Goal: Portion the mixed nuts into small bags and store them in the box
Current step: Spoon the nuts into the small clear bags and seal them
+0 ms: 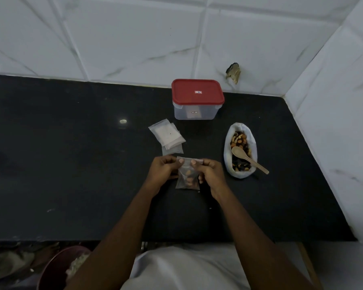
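Note:
A small clear bag (187, 178) with some nuts inside hangs upright over the black counter. My left hand (164, 170) pinches its top edge at the left and my right hand (210, 172) pinches the top edge at the right. A pile of empty small bags (168, 136) lies just beyond my hands. To the right stands a white open bag of mixed nuts (240, 150) with a wooden spoon (247, 159) resting in it, handle pointing right. A clear box with a red lid (197, 99), lid on, stands at the back by the wall.
The black counter (71, 164) ends at a front edge near my body and at white tiled walls (333, 122) behind and on the right. A dark red bowl (57, 268) sits below the counter at lower left.

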`<action>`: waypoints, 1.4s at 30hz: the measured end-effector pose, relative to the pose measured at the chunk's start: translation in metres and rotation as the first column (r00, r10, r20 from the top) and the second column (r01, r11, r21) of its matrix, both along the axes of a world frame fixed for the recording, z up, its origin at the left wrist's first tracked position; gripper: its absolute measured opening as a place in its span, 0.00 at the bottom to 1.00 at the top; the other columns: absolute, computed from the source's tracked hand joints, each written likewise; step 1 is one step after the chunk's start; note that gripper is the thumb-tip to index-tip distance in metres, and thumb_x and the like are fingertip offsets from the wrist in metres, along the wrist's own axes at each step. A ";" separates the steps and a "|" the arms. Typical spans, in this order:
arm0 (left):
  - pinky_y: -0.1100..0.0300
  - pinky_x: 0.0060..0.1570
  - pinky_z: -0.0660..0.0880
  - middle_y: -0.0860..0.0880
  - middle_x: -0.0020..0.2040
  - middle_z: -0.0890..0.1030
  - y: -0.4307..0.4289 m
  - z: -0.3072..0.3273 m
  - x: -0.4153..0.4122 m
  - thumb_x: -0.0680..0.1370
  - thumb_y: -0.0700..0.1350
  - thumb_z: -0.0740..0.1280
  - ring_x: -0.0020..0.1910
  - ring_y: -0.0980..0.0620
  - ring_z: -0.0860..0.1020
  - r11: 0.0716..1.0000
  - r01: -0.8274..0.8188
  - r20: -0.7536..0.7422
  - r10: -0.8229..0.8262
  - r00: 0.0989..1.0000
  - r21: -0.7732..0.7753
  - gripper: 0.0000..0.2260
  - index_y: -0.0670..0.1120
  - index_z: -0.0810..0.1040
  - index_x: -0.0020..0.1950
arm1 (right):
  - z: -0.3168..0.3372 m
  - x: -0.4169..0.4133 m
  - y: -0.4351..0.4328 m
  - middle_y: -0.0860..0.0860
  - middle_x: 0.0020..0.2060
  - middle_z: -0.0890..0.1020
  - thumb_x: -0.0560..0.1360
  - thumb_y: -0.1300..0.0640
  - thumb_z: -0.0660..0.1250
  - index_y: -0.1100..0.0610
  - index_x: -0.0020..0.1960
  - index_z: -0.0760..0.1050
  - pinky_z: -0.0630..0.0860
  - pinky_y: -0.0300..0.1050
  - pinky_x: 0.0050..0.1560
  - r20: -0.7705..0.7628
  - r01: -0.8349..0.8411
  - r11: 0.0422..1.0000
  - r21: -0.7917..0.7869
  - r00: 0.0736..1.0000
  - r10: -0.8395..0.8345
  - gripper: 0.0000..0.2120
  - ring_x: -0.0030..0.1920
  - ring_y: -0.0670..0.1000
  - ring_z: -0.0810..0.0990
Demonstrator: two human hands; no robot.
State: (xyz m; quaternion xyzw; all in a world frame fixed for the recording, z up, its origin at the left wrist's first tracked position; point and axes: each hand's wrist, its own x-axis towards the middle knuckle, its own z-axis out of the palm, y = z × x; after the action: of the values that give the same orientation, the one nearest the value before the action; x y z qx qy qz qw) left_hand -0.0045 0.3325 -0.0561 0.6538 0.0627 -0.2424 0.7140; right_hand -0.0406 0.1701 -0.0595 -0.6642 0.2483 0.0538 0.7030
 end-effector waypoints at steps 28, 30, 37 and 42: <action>0.65 0.27 0.74 0.51 0.43 0.84 0.059 0.008 0.031 0.71 0.49 0.77 0.38 0.54 0.83 0.891 0.031 0.120 -0.095 0.988 0.453 0.10 0.46 0.82 0.48 | 0.007 0.022 0.016 0.47 0.40 0.83 0.79 0.51 0.65 0.51 0.46 0.82 0.77 0.39 0.44 0.020 -0.146 0.811 -0.567 0.981 0.191 0.08 0.41 0.43 0.81; 0.64 0.29 0.76 0.51 0.45 0.83 0.061 0.012 0.044 0.73 0.51 0.75 0.40 0.53 0.83 0.880 0.018 0.133 -0.093 0.987 0.475 0.11 0.47 0.81 0.50 | 0.009 0.035 0.017 0.46 0.43 0.83 0.79 0.50 0.65 0.51 0.49 0.82 0.77 0.42 0.49 0.052 -0.106 0.773 -0.625 0.983 0.177 0.08 0.46 0.43 0.80; 0.59 0.35 0.79 0.47 0.49 0.80 0.048 0.008 0.081 0.79 0.51 0.67 0.42 0.51 0.82 0.870 -0.123 0.076 0.098 0.992 0.478 0.13 0.45 0.76 0.59 | 0.024 0.090 0.031 0.49 0.57 0.82 0.79 0.53 0.66 0.51 0.69 0.73 0.77 0.46 0.54 0.045 -0.098 0.666 -0.739 0.980 0.194 0.18 0.57 0.49 0.80; 0.59 0.33 0.78 0.47 0.48 0.82 0.036 0.004 0.090 0.75 0.49 0.73 0.41 0.51 0.83 0.892 -0.254 0.002 0.273 0.962 0.374 0.15 0.47 0.75 0.58 | 0.020 0.117 0.038 0.49 0.55 0.81 0.78 0.52 0.68 0.52 0.63 0.74 0.77 0.48 0.53 -0.134 -0.246 0.624 -0.742 0.966 0.222 0.15 0.56 0.50 0.79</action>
State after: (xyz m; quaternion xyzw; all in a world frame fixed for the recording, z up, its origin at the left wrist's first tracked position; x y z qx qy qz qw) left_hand 0.0853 0.3683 -0.0521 0.7558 0.2134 -0.1436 0.6021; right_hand 0.0763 0.2082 -0.0397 -0.9208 0.1700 0.0469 0.3480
